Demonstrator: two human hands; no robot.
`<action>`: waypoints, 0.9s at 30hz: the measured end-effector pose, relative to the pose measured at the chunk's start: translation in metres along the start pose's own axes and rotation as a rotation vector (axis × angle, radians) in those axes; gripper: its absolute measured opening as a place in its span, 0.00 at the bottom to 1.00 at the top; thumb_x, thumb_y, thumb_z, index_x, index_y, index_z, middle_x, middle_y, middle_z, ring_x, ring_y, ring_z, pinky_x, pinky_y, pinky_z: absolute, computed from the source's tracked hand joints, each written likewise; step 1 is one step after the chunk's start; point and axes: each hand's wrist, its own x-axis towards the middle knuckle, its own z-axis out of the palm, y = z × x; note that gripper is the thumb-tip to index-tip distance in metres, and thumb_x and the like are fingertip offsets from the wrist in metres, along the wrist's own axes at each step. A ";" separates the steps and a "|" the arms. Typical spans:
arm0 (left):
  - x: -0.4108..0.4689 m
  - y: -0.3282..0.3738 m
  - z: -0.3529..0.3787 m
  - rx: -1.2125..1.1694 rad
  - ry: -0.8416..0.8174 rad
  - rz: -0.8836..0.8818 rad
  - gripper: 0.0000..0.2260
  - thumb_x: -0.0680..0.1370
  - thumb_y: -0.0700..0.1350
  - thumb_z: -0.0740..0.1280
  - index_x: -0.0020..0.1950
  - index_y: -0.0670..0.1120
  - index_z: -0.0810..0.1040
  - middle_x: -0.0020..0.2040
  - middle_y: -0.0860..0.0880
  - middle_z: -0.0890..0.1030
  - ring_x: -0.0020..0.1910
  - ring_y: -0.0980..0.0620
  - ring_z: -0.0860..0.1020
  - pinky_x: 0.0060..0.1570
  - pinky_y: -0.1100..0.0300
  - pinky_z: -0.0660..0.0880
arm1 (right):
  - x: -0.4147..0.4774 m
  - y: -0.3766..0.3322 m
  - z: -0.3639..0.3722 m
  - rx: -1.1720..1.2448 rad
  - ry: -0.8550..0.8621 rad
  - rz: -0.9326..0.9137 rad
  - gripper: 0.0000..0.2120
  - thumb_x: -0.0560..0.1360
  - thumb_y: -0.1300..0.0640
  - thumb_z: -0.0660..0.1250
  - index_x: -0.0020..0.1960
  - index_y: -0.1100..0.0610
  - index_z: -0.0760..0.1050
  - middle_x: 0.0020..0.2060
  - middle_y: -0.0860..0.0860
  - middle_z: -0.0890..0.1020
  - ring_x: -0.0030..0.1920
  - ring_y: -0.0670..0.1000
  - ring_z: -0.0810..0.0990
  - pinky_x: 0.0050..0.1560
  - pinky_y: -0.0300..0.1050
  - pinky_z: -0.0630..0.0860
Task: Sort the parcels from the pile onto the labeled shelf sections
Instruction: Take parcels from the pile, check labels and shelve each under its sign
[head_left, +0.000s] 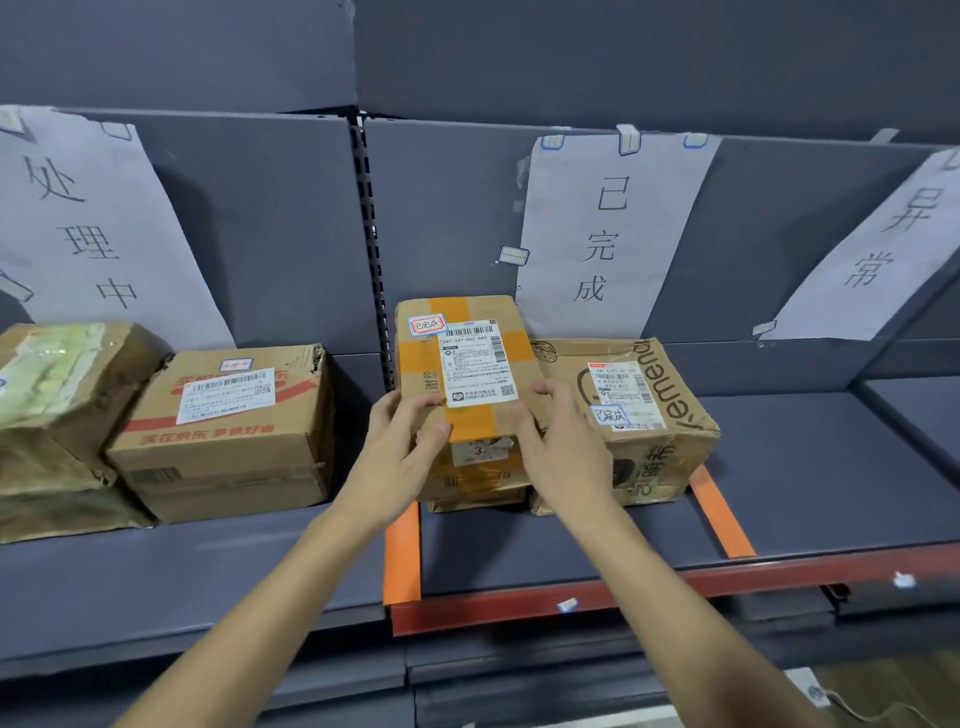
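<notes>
A brown parcel with orange tape (467, 358) and a white shipping label lies on top of another parcel (478, 486) in the middle shelf section, under the paper sign reading 已完成 (602, 239). A small handwritten sticker sits on its top left corner. My left hand (405, 452) holds the near left corner, fingers on top and thumb at the front edge. My right hand (561, 447) holds the near right corner the same way. A wider crumpled parcel (649, 415) lies just to the right, touching the stack.
The left section, signed 处理中 (93, 244), holds a red-printed box (228, 431) and a battered box (57, 395). The right section, signed 异常 (883, 244), shows bare grey shelf (831, 457). Orange strips (402, 551) (722, 512) bound the middle section behind a red front rail (623, 587).
</notes>
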 end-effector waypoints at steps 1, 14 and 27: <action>0.002 0.002 -0.003 0.038 -0.002 0.001 0.11 0.80 0.54 0.59 0.62 0.61 0.69 0.71 0.53 0.59 0.69 0.60 0.59 0.68 0.53 0.66 | 0.002 -0.001 -0.003 -0.069 -0.009 -0.029 0.16 0.80 0.44 0.56 0.65 0.47 0.65 0.62 0.45 0.76 0.60 0.54 0.74 0.50 0.50 0.71; 0.016 0.050 -0.011 0.736 -0.065 0.122 0.24 0.81 0.55 0.55 0.75 0.46 0.63 0.77 0.40 0.54 0.76 0.42 0.53 0.73 0.50 0.52 | 0.015 0.011 -0.071 -0.459 -0.242 -0.236 0.21 0.82 0.45 0.51 0.66 0.59 0.65 0.58 0.59 0.78 0.58 0.63 0.75 0.49 0.53 0.71; -0.014 0.206 0.187 1.014 -0.377 0.260 0.29 0.82 0.58 0.50 0.78 0.46 0.50 0.78 0.44 0.52 0.77 0.45 0.51 0.74 0.47 0.51 | -0.072 0.156 -0.275 -0.590 -0.284 -0.014 0.35 0.80 0.37 0.47 0.79 0.54 0.40 0.76 0.58 0.60 0.73 0.61 0.62 0.69 0.60 0.63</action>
